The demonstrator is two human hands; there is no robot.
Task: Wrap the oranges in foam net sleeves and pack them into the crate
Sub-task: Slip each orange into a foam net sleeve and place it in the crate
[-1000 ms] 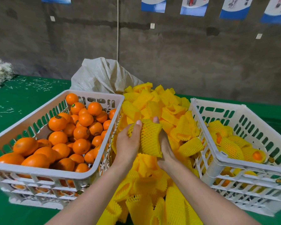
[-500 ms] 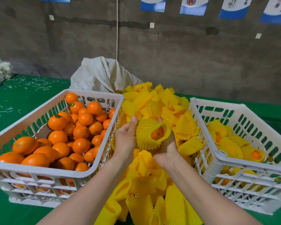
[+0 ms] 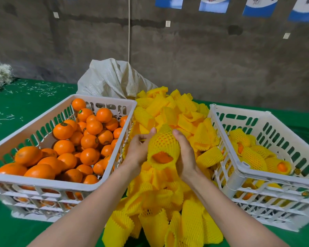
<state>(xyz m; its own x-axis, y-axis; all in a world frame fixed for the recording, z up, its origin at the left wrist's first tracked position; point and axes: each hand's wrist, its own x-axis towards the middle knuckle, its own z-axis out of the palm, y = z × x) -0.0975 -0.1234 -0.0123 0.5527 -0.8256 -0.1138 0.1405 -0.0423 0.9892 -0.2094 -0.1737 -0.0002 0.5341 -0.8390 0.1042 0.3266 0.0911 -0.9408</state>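
Left hand, right hand, 2 bare forearms

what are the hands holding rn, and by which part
One orange in a yellow foam net sleeve, held between both hands: the left hand grips the sleeve's left side, the right hand its right side.

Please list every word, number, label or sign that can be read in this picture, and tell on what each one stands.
No text can be read here.
Blue and white posters on the wall: cut off and blurred.
Small white tags on the wall: nothing legible.
Round stickers on the loose oranges: too small to read.
Round sticker inside the right crate: too small to read.
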